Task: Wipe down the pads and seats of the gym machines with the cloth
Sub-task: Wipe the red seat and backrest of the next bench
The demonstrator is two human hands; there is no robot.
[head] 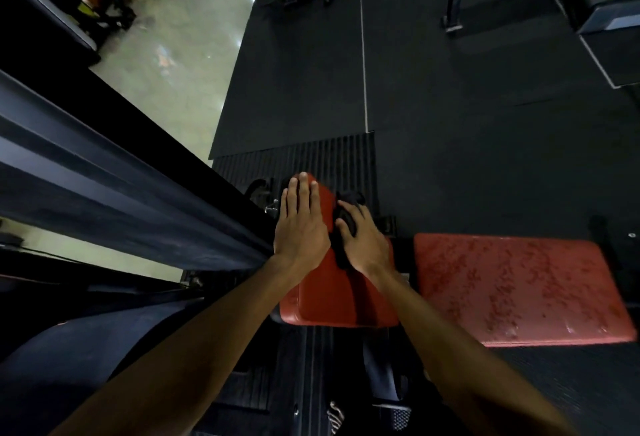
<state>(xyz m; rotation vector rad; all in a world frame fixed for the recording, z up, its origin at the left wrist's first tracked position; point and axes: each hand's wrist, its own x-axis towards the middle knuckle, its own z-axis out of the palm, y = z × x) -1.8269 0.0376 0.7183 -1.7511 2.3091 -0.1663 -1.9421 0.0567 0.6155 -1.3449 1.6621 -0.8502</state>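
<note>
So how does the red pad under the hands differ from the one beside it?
The pad under the hands looks smooth; the right pad looks mottled. The left hand lies flat on the first and the right hand holds a dark cloth on it; nothing touches the right pad. Both are red.

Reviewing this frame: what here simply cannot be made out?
1. Dark cloth: head view, mostly covered by the right hand; its size is unclear.
2. Near red pad: head view, far end hidden under the left hand and cloth.
3. Worn red pad: head view, right corner cut off by the picture edge.
4. Machine frame: head view, dark and blurred.
</note>
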